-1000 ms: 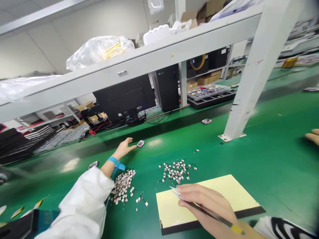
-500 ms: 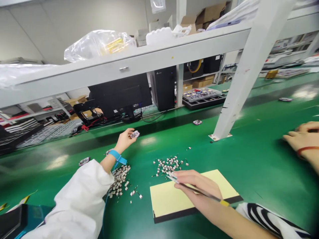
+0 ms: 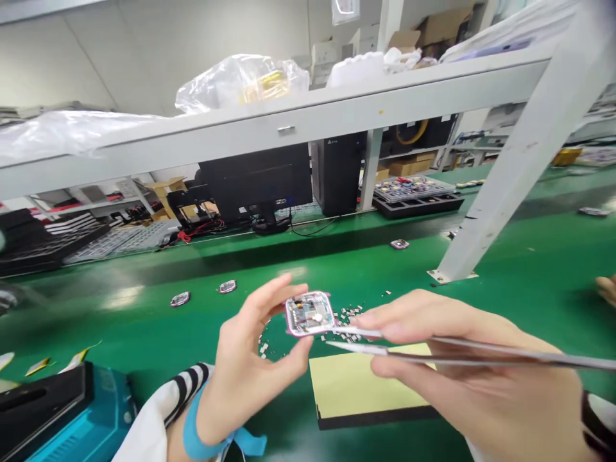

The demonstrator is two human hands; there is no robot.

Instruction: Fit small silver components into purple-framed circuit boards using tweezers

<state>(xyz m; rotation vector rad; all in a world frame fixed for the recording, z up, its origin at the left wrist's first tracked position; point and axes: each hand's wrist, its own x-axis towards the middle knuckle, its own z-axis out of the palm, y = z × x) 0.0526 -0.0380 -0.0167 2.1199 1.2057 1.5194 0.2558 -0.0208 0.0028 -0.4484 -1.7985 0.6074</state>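
Observation:
My left hand (image 3: 250, 366) is raised in front of me and pinches a small square watch-like case (image 3: 310, 314) with a pink rim, its open side showing inner parts. My right hand (image 3: 462, 369) grips a pair of metal tweezers (image 3: 433, 350), whose tips lie just under the case's lower right edge. Below the hands lie a yellow pad with a black edge (image 3: 356, 388) and a scatter of tiny metal parts (image 3: 347, 314) on the green belt (image 3: 144, 321).
More small cases lie on the belt (image 3: 179, 299) (image 3: 227, 286) (image 3: 399, 244). A teal and black box (image 3: 67, 410) sits at the lower left. A white frame post (image 3: 510, 173) stands at right; another person's fingers (image 3: 607, 289) show at the right edge. Trays (image 3: 414, 192) and a monitor (image 3: 260, 179) stand behind.
My left hand picked the case off the belt and brought it up close to me. My right hand lifted the tweezers from the yellow pad up to the case.

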